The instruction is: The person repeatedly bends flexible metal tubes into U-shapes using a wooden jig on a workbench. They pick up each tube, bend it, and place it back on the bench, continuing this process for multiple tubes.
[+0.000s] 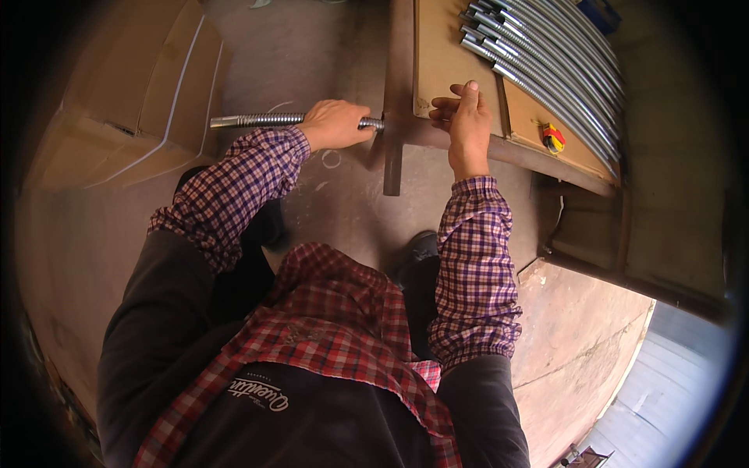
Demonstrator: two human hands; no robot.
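My left hand [337, 125] is closed round a ribbed metal tube [265, 120], held roughly level. Its plain end points left toward a cardboard box, and its other end comes out past my fingers close to the brown metal frame [396, 129] of the workbench; whether they touch I cannot tell. My right hand [470, 121] is raised at the bench's near edge. Its fingers are loosely bent and apart, with nothing seen in them. Beyond it, a row of similar shiny tubes [558, 78] lies side by side on the cardboard-covered top.
A red and yellow tape measure [553, 138] lies near the bench's front edge. Something blue [599, 14] sits behind the tubes. A large strapped cardboard box [148, 86] stands at the left. The bench's metal post [392, 168] sticks out toward me. My shoe [422, 246] is on the floor below.
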